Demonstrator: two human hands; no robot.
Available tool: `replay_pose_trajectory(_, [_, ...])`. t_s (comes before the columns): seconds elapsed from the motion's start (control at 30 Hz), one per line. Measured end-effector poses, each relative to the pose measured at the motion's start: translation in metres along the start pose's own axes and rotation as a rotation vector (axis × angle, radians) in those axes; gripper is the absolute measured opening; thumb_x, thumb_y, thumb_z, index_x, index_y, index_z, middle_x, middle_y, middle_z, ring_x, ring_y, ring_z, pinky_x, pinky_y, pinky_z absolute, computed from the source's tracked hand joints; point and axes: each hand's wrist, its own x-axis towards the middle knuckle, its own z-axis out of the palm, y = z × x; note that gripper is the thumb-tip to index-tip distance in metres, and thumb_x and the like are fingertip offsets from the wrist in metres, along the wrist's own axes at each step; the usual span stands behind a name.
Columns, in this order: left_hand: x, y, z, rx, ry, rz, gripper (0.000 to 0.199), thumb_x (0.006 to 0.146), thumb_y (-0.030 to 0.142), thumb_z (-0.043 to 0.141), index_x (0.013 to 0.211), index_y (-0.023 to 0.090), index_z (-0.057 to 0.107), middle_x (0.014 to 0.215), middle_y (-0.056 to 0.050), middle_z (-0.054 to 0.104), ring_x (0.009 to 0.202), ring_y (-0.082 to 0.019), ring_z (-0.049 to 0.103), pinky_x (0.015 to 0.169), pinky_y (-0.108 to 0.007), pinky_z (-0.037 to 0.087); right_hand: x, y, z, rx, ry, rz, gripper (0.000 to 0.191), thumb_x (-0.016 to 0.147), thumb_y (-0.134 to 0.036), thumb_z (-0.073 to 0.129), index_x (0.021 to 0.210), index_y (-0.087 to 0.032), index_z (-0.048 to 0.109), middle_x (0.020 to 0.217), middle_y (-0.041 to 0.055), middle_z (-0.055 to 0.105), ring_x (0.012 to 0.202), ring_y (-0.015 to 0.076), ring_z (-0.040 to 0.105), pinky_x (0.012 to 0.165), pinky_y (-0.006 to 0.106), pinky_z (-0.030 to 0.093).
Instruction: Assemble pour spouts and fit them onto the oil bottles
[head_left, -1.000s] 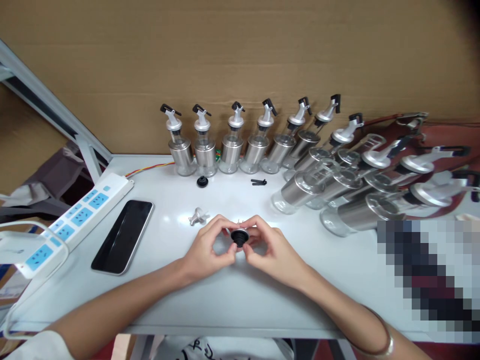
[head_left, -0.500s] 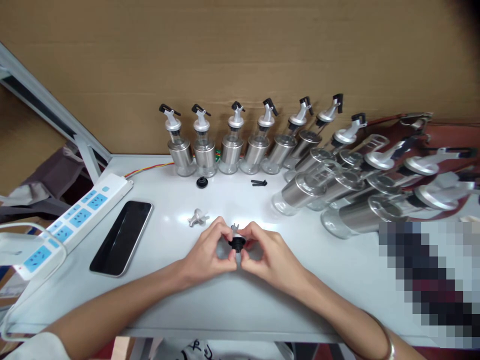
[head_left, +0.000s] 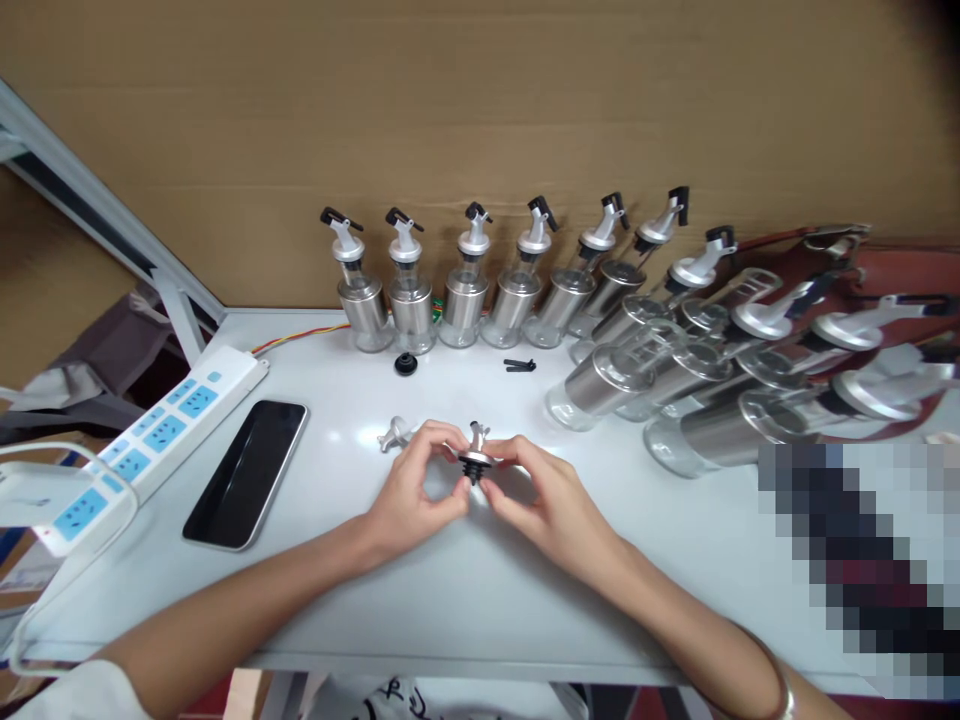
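Observation:
Between my fingertips is a pourer stopper (head_left: 475, 459), with a silver spout on top and a ribbed black plug below. My left hand (head_left: 420, 480) pinches its left side, thumb low and fingers above. From the right, my right hand (head_left: 544, 495) grips it the same way. Just behind my left fingers lies a loose silver spout (head_left: 392, 434), partly covered by them. Farther back are a loose black plug (head_left: 406, 364) and a small black lever piece (head_left: 520, 366). Behind these, glass bottles with steel sleeves (head_left: 411, 303) stand in a row, pourers fitted.
More bottles (head_left: 697, 430) crowd the right side, some without pourers. A phone (head_left: 246, 475) and a white power strip (head_left: 146, 450) with a plugged-in charger lie on the left. Cardboard (head_left: 450, 100) walls the back. A reddish-brown bag (head_left: 915, 270) sits behind the right bottles.
The stopper has been raised slightly and tipped, so its silver rim and ribbed plug now show from the side. My left fingers have moved over part of the loose spout.

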Motion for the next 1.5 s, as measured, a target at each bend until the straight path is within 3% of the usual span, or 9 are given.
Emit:
replay_pose_trajectory(0.13, [0.001, 0.003, -0.002, 0.027, -0.021, 0.003, 0.029, 0.078, 0.003, 0.057, 0.1, 0.023, 0.054, 0.098, -0.004, 0.055, 0.094, -0.019, 0.057, 0.084, -0.034, 0.049, 0.001, 0.004, -0.003, -0.069, 0.05, -0.1, 0.01, 0.088, -0.017, 0.057, 0.097, -0.022, 0.058, 0.105, 0.0096, 0.068, 0.099, 0.022, 0.066, 0.084, 0.037, 0.054])
replay_pose_trajectory(0.37, [0.001, -0.001, -0.002, -0.066, -0.076, -0.075, 0.029, 0.083, 0.006, 0.059, 0.106, 0.023, 0.058, 0.109, -0.006, 0.054, 0.104, -0.019, 0.059, 0.089, -0.035, 0.054, 0.002, 0.005, -0.004, -0.063, 0.056, -0.097, 0.011, 0.087, -0.011, 0.058, 0.09, -0.022, 0.056, 0.1, 0.0087, 0.071, 0.094, 0.0214, 0.068, 0.081, 0.036, 0.055])
replay_pose_trajectory(0.67, [0.002, 0.001, -0.005, 0.058, -0.149, -0.096, 0.032, 0.085, 0.008, 0.059, 0.111, 0.025, 0.062, 0.115, -0.008, 0.054, 0.111, -0.023, 0.057, 0.094, -0.04, 0.051, 0.007, 0.01, -0.01, -0.102, -0.008, -0.08, 0.005, 0.088, -0.017, 0.059, 0.088, -0.022, 0.058, 0.098, 0.0094, 0.07, 0.095, 0.023, 0.067, 0.081, 0.038, 0.055])
replay_pose_trajectory(0.83, [0.0, 0.0, -0.004, 0.102, -0.133, -0.116, 0.026, 0.088, 0.012, 0.058, 0.11, 0.024, 0.063, 0.111, -0.008, 0.056, 0.105, -0.023, 0.059, 0.09, -0.039, 0.051, 0.014, 0.011, -0.023, -0.257, 0.001, -0.098, 0.011, 0.09, -0.031, 0.059, 0.089, -0.021, 0.056, 0.125, 0.016, 0.061, 0.116, 0.0295, 0.056, 0.095, 0.05, 0.046])
replay_pose_trajectory(0.97, [0.0, 0.002, -0.004, 0.154, -0.16, -0.076, 0.025, 0.088, 0.014, 0.058, 0.111, 0.024, 0.062, 0.108, -0.009, 0.06, 0.103, -0.024, 0.058, 0.088, -0.038, 0.05, 0.025, 0.025, -0.019, -0.393, 0.04, -0.001, 0.018, 0.094, -0.035, 0.049, 0.083, -0.021, 0.05, 0.124, 0.0205, 0.059, 0.126, 0.0336, 0.047, 0.097, 0.055, 0.044])
replay_pose_trajectory(1.13, [0.002, 0.006, -0.003, 0.176, -0.136, -0.083, 0.026, 0.083, 0.012, 0.059, 0.107, 0.022, 0.059, 0.101, -0.007, 0.06, 0.098, -0.023, 0.056, 0.086, -0.036, 0.048, 0.041, 0.04, -0.008, -0.47, -0.006, 0.088, 0.021, 0.095, -0.037, 0.044, 0.084, -0.02, 0.049, 0.119, 0.0206, 0.061, 0.119, 0.034, 0.051, 0.093, 0.052, 0.046])
replay_pose_trajectory(1.33, [0.001, 0.007, -0.004, 0.178, -0.147, -0.101, 0.023, 0.084, 0.013, 0.057, 0.106, 0.022, 0.057, 0.101, -0.007, 0.057, 0.097, -0.023, 0.055, 0.084, -0.035, 0.047, 0.05, 0.045, -0.009, -0.47, -0.006, 0.135, 0.02, 0.093, -0.033, 0.042, 0.084, -0.018, 0.05, 0.123, 0.0263, 0.058, 0.115, 0.039, 0.05, 0.09, 0.06, 0.043])
replay_pose_trajectory(1.43, [0.001, 0.006, -0.005, 0.155, -0.159, -0.132, 0.021, 0.087, 0.017, 0.057, 0.107, 0.022, 0.056, 0.101, -0.007, 0.055, 0.097, -0.023, 0.054, 0.082, -0.033, 0.048, 0.044, 0.039, -0.013, -0.42, -0.048, 0.113, 0.012, 0.091, -0.024, 0.043, 0.092, -0.018, 0.053, 0.114, 0.0213, 0.064, 0.11, 0.0357, 0.053, 0.089, 0.056, 0.045])
replay_pose_trajectory(1.5, [0.001, 0.006, -0.005, 0.137, -0.145, -0.164, 0.021, 0.088, 0.017, 0.055, 0.108, 0.023, 0.055, 0.101, -0.006, 0.052, 0.097, -0.022, 0.054, 0.079, -0.031, 0.049, 0.038, 0.033, -0.018, -0.355, -0.098, 0.082, 0.012, 0.09, -0.018, 0.044, 0.097, -0.019, 0.053, 0.107, 0.0151, 0.067, 0.104, 0.0292, 0.059, 0.087, 0.047, 0.049])
